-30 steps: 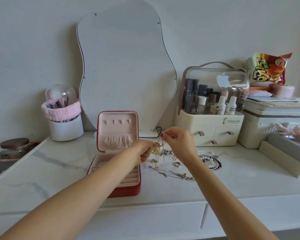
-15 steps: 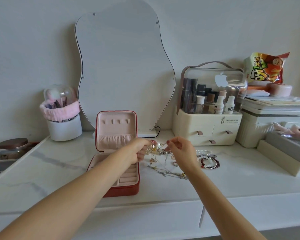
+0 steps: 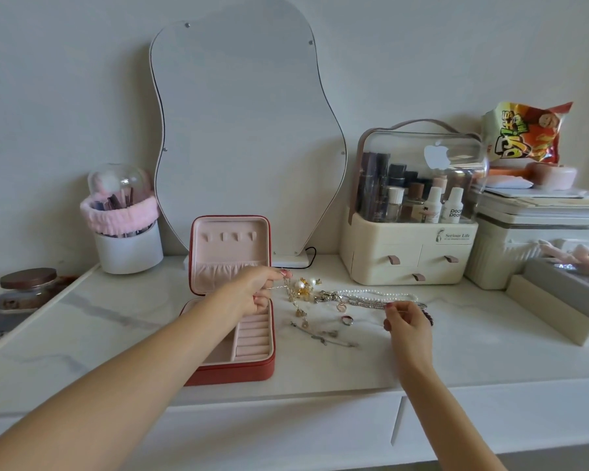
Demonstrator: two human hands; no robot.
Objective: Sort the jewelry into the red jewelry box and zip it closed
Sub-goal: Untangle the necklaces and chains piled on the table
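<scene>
The red jewelry box [image 3: 230, 370] lies open on the marble table, its pink-lined lid [image 3: 230, 249] upright. My left hand [image 3: 252, 292] hovers over the box's right edge and pinches one end of a thin gold necklace [image 3: 295, 300] whose charms hang down to the table. My right hand [image 3: 407, 322] is far to the right and pinches what looks like the other end; the fine chain between is barely visible. Loose on the table lie pearl earrings [image 3: 303, 285], a pearl necklace [image 3: 378, 294], a ring [image 3: 347, 320] and a silver chain [image 3: 323, 338].
A wavy mirror [image 3: 245, 130] leans on the wall behind the box. A cream cosmetics organizer [image 3: 408, 248] stands at the right, stacked boxes and a snack bag [image 3: 524, 134] beyond it. A brush holder [image 3: 128, 248] and a jar [image 3: 28, 287] stand at the left.
My hands, held close together with the necklace raised, have dropped and moved apart. The right hand has gone right toward the bead bracelet; the left stays by the box.
</scene>
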